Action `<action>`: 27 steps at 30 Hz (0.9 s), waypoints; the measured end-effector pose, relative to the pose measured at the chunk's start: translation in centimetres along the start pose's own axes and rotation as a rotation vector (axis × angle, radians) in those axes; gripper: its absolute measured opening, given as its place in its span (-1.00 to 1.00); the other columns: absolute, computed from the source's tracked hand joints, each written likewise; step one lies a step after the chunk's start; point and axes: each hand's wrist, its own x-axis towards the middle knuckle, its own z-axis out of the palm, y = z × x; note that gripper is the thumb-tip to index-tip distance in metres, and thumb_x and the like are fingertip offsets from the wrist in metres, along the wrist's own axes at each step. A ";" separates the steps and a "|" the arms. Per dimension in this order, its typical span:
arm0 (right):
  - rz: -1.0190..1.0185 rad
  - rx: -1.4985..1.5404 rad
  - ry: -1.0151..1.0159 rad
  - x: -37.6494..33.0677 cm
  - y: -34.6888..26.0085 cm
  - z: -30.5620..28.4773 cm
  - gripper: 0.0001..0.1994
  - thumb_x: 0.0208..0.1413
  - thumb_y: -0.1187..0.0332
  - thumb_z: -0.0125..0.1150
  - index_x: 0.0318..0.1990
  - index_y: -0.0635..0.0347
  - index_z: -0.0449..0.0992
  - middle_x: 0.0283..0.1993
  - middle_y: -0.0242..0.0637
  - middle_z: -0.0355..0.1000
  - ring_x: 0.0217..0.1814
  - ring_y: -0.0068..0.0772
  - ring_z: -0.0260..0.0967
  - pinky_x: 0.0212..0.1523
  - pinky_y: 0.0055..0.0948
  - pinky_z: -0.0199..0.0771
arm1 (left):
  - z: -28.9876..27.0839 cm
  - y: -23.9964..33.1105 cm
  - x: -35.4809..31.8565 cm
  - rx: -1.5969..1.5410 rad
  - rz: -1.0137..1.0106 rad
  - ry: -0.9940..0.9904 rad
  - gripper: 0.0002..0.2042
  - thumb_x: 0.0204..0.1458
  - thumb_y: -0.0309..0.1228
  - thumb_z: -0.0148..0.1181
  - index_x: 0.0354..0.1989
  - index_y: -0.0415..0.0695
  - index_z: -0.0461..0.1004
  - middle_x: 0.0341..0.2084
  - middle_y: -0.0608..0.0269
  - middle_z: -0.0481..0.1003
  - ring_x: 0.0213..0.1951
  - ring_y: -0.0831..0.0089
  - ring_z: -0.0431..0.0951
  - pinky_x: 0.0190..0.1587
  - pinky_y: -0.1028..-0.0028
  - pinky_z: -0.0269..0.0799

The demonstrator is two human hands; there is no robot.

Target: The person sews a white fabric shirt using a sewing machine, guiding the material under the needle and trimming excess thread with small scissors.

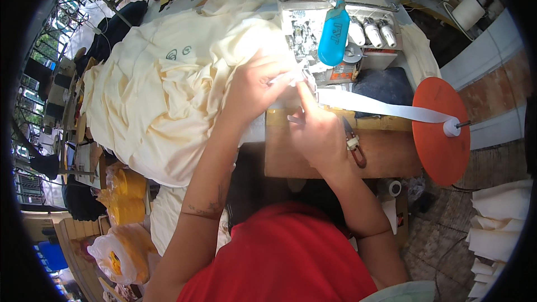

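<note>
An overlock-type sewing machine [305,28] stands in front of me, its needle area washed out by bright lamp light. At that spot my left hand [254,89] pinches a small bit of white fabric [282,80]. My right hand [320,134] is beside it, index finger stretched to the needle area and the other fingers curled. A thin grey end [295,119] pokes out of those curled fingers; its kind is hidden. White tape [380,103] runs from an orange disc reel [442,128] to the machine, just beyond my right hand. Cream fabric [162,84] lies heaped left of my left hand.
Thread snips [354,144] lie on the wooden table edge [386,154] right of my right hand. A blue bottle-shaped piece [334,33] hangs on the machine front. Thread cones [469,11] stand at the far right. Plastic bags [120,251] with yellow contents sit lower left.
</note>
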 end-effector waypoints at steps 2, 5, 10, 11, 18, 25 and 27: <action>0.077 -0.071 -0.081 0.1 -0.2 -0.2 -0.38 -0.02 0.50 0.28 0.29 0.31 0.36 -0.42 -0.02 0.55 -0.40 0.01 0.57 -0.37 -0.11 0.52 | 0.1 -0.2 -0.2 0.018 0.011 -0.013 -0.87 0.03 -0.51 0.35 -0.25 -0.21 0.67 -0.24 0.14 0.67 -0.05 0.28 0.66 0.36 0.12 0.22; 0.048 -0.081 -0.080 0.6 0.0 0.4 -0.24 -0.06 0.46 0.30 0.39 0.23 0.25 -0.49 0.01 0.52 -0.47 0.10 0.53 -0.38 -0.01 0.53 | -0.2 -1.1 0.2 -0.010 0.009 -0.016 -0.88 0.04 -0.50 0.35 -0.25 -0.18 0.68 -0.25 0.16 0.68 -0.02 0.28 0.66 0.37 0.13 0.20; 0.048 -0.151 -0.037 1.2 0.5 1.0 -0.20 -0.10 0.45 0.32 0.41 0.21 0.23 -0.50 0.02 0.51 -0.49 0.12 0.52 -0.40 -0.01 0.53 | -0.6 -2.0 1.6 0.045 0.076 -0.102 -0.88 0.04 -0.42 0.31 -0.29 -0.16 0.68 -0.26 0.17 0.66 -0.09 0.21 0.65 0.37 0.04 0.17; 0.047 -0.154 -0.035 1.1 0.5 1.1 -0.20 -0.10 0.45 0.32 0.41 0.20 0.24 -0.49 0.02 0.51 -0.49 0.11 0.52 -0.40 -0.01 0.53 | -0.8 -1.9 1.7 0.037 0.077 -0.118 -0.88 0.04 -0.42 0.31 -0.29 -0.16 0.68 -0.26 0.17 0.67 -0.08 0.22 0.65 0.41 -0.01 0.10; 0.069 -0.081 -0.087 -0.3 -0.7 -1.3 -0.30 -0.02 0.48 0.27 0.38 0.11 0.30 -0.46 -0.06 0.53 -0.46 0.03 0.53 -0.38 -0.07 0.54 | -1.6 -3.2 3.3 0.053 0.072 -0.171 -0.86 0.04 -0.49 0.30 -0.23 -0.20 0.69 -0.20 0.18 0.66 0.00 0.24 0.63 0.20 0.32 0.39; 0.165 -0.203 0.118 -5.8 2.2 -3.7 -0.68 0.08 0.42 0.27 0.02 0.21 0.53 -0.34 -0.04 0.46 -0.34 0.04 0.51 -0.30 -0.05 0.52 | 1.3 -0.9 0.6 0.320 0.064 0.145 -0.84 0.08 -0.46 0.27 -0.20 -0.22 0.67 -0.27 0.07 0.61 -0.21 0.16 0.61 -0.10 0.34 0.53; 0.268 -0.287 0.083 -6.3 3.7 -3.9 -0.74 0.10 0.39 0.30 -0.06 0.26 0.53 -0.25 -0.02 0.42 -0.25 0.06 0.47 -0.23 -0.04 0.49 | 1.2 0.7 0.7 0.342 -0.006 0.080 -0.83 0.07 -0.45 0.27 -0.21 -0.23 0.66 -0.24 0.05 0.60 -0.17 0.12 0.60 -0.09 0.31 0.52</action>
